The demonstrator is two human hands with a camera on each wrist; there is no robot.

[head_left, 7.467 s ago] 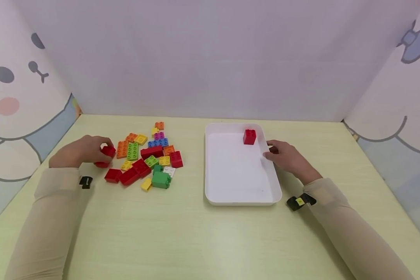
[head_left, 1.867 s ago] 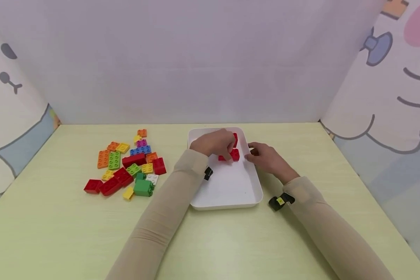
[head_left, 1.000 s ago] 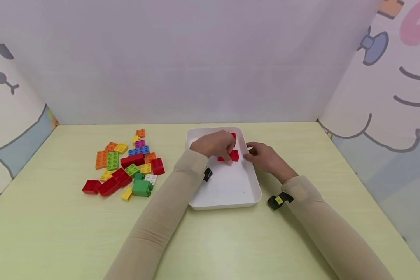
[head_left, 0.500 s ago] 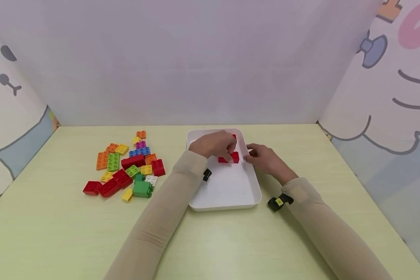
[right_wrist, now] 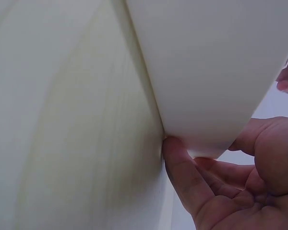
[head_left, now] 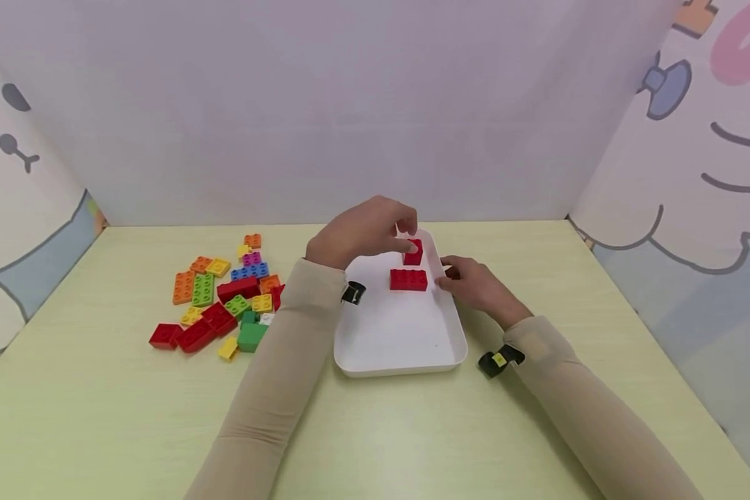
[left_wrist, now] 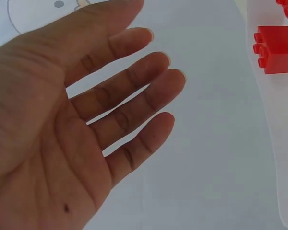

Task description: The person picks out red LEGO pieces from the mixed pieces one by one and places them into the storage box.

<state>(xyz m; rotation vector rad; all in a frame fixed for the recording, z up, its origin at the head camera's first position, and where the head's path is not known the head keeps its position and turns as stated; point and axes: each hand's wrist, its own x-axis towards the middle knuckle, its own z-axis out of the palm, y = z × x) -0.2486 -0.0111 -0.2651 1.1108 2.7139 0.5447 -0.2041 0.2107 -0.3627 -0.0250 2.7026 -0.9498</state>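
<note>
My left hand (head_left: 364,232) is raised over the far part of the white tray (head_left: 400,333), fingers loosely bent and apart. Its bare palm (left_wrist: 53,158) shows in the left wrist view, with nothing in it. Below it in the tray lies a long red toy brick (head_left: 408,280), studs up. A shorter red brick (head_left: 414,255) stands just behind, partly covered by the fingertips. My right hand (head_left: 480,286) pinches the tray's right rim. In the right wrist view its fingers (right_wrist: 185,179) lie against the outside of the tray wall (right_wrist: 206,62), the thumb on the inner side.
Left of the tray lies a loose group of toy bricks, among them red (head_left: 196,335), green (head_left: 252,337), orange (head_left: 184,287) and blue (head_left: 250,271) ones. My left sleeve (head_left: 275,375) covers part of it. A pale wall (head_left: 237,139) closes off the table's back edge.
The left hand has carried a red brick from the group into the tray, let go of it, and lifted up and leftward. The right hand keeps its place at the tray's rim.
</note>
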